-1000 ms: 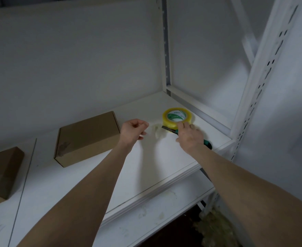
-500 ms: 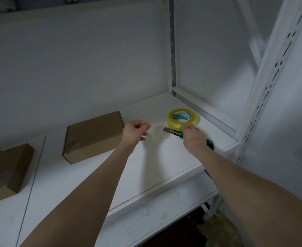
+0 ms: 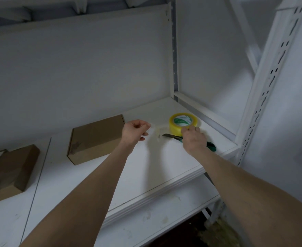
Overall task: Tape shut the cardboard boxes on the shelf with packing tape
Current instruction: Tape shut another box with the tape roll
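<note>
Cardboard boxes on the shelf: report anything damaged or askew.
The middle box has a dark scuffed patch on top near its front left corner, like torn paper. The far-left box is turned at a different angle. The knife in the right hand has its blade out.

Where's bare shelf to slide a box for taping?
Free: front strip of white shelf board, in front of the middle brown cardboard box; the gap between it and the left cardboard box. Crowded: right corner, yellow tape roll, green-handled knife, left hand, right hand.
</note>
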`<state>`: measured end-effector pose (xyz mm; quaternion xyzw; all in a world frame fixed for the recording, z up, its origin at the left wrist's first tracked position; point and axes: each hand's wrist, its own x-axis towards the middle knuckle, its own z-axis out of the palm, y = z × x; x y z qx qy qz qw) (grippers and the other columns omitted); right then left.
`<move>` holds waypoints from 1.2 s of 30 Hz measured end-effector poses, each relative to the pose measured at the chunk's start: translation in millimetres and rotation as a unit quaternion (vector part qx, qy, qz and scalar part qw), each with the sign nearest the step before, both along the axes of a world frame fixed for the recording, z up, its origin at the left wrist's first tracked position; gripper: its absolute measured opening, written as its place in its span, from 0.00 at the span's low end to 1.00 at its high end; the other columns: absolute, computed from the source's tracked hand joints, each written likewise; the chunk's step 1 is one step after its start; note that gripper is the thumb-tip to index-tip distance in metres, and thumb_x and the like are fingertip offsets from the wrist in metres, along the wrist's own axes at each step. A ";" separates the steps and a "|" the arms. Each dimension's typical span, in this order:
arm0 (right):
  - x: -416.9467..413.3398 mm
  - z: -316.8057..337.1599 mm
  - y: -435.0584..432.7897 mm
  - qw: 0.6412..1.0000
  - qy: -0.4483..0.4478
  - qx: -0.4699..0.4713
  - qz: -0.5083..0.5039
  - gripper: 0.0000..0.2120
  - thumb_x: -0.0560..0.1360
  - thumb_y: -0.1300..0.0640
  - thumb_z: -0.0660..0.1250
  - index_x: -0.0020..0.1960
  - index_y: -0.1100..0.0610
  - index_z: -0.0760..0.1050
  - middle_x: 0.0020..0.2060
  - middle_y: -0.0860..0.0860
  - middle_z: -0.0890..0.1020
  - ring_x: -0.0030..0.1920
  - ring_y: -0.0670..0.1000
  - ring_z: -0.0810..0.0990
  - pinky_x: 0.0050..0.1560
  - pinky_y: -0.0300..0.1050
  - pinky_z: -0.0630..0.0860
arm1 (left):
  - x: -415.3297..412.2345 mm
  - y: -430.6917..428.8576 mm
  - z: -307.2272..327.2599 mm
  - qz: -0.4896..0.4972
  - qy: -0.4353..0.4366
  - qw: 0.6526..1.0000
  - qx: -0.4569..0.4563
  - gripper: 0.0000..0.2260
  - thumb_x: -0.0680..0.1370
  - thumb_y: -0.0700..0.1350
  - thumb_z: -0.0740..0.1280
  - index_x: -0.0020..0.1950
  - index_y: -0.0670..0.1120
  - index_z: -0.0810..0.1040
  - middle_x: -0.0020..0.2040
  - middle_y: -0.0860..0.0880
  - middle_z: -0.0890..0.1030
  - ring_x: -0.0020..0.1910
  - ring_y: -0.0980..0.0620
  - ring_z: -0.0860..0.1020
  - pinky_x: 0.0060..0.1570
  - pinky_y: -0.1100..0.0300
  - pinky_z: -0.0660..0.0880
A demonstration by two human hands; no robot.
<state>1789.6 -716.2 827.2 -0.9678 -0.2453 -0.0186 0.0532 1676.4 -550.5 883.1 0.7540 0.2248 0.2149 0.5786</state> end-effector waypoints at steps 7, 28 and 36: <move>-11.5 14.1 21.4 0.983 0.056 0.177 0.012 0.16 0.81 0.58 0.61 0.68 0.58 0.70 0.64 0.59 0.72 0.64 0.58 0.71 0.60 0.49 0.71 | -8.5 3.0 11.8 0.006 -0.011 1.000 0.015 0.03 0.75 0.42 0.70 0.42 0.44 0.80 0.36 0.50 0.79 0.28 0.61 0.77 0.28 0.68 0.73; -62.0 68.2 155.8 0.606 0.550 0.573 -0.043 0.07 0.75 0.62 0.71 0.40 0.58 0.75 0.30 0.51 0.77 0.28 0.46 0.76 0.28 0.36 0.76 | -97.6 136.3 41.0 0.131 0.003 0.990 -0.047 0.04 0.76 0.40 0.70 0.48 0.39 0.81 0.34 0.45 0.76 0.30 0.52 0.75 0.29 0.66 0.76; -93.5 74.2 221.6 0.675 0.570 0.468 0.008 0.34 0.72 0.39 0.71 0.70 0.55 0.65 0.62 0.58 0.73 0.63 0.58 0.74 0.65 0.52 0.73 | -120.2 186.3 57.8 0.081 0.013 0.994 -0.067 0.02 0.75 0.42 0.71 0.44 0.44 0.80 0.30 0.51 0.76 0.29 0.56 0.76 0.30 0.66 0.76</move>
